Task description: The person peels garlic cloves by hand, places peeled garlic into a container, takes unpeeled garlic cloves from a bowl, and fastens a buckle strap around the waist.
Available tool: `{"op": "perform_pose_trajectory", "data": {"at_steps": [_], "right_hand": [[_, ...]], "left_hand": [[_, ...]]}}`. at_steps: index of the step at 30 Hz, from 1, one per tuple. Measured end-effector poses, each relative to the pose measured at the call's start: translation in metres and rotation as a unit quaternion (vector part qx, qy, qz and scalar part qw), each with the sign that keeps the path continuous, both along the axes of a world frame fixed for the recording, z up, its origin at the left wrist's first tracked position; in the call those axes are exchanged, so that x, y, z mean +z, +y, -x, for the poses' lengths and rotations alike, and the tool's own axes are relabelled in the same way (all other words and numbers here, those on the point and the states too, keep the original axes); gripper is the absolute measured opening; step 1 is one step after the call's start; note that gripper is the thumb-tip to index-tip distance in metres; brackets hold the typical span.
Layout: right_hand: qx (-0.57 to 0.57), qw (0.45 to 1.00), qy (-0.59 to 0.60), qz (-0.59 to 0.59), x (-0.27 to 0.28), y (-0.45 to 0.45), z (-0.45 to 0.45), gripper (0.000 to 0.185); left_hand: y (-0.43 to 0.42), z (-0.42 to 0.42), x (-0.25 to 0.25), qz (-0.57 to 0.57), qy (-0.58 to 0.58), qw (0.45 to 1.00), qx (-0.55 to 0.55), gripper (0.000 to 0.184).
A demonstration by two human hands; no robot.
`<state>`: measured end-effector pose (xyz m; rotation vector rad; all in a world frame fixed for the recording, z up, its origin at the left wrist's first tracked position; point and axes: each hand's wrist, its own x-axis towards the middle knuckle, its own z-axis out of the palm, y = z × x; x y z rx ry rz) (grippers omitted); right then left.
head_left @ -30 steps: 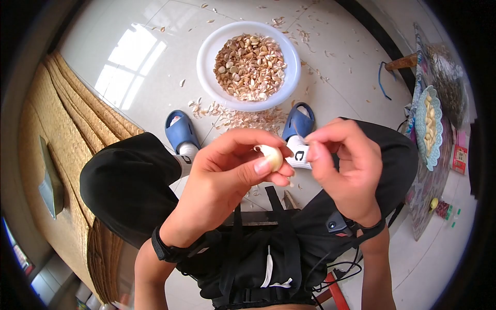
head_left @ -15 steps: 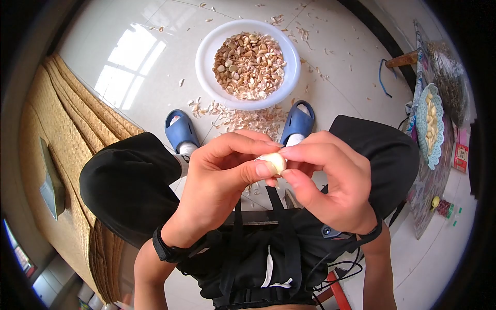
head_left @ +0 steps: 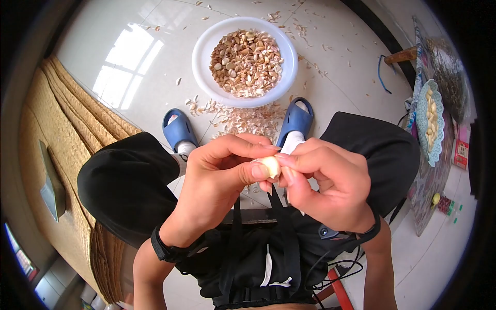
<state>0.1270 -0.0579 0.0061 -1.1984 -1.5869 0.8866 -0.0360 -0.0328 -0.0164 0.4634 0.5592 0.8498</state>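
A pale, mostly bare garlic clove [head_left: 270,166] is pinched between the thumb and fingers of my left hand [head_left: 219,168], over my lap. My right hand [head_left: 330,178] is closed at the clove's right edge, with thumb and index fingertip pressed together against it. Any bit of skin between those fingertips is too small to make out. Beyond both hands a white plastic basin [head_left: 200,77] stands on the floor, holding many unpeeled garlic cloves [head_left: 246,63] and loose skins.
Garlic skins [head_left: 248,121] lie scattered between the blue slippers [head_left: 178,127] and the basin. Stacked woven mats [head_left: 67,155] are at the left. On the right, peeled cloves [head_left: 430,116] sit on a light-blue scalloped dish [head_left: 437,135] on a patterned surface.
My right thumb and index finger have closed together against the clove, where they were spread around it before. The clove has shifted slightly left. My left hand keeps its pinch.
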Motion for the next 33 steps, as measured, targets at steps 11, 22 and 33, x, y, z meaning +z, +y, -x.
{"op": "perform_pose_trajectory", "data": {"at_steps": [11, 22, 33], "right_hand": [[-0.018, 0.990, 0.117, 0.083, 0.003, -0.005, 0.005, 0.006], [-0.009, 0.992, 0.121, 0.017, 0.008, -0.007, 0.000, 0.013], [-0.030, 0.983, -0.077, -0.165, -0.001, 0.001, 0.005, 0.021]], "left_hand": [[0.000, 0.003, 0.003, 0.002, -0.034, 0.999, -0.033, 0.018], [-0.001, 0.001, 0.003, 0.004, -0.115, 0.992, -0.045, 0.016], [-0.002, -0.003, 0.002, -0.027, -0.085, 0.996, -0.016, 0.016]]}}
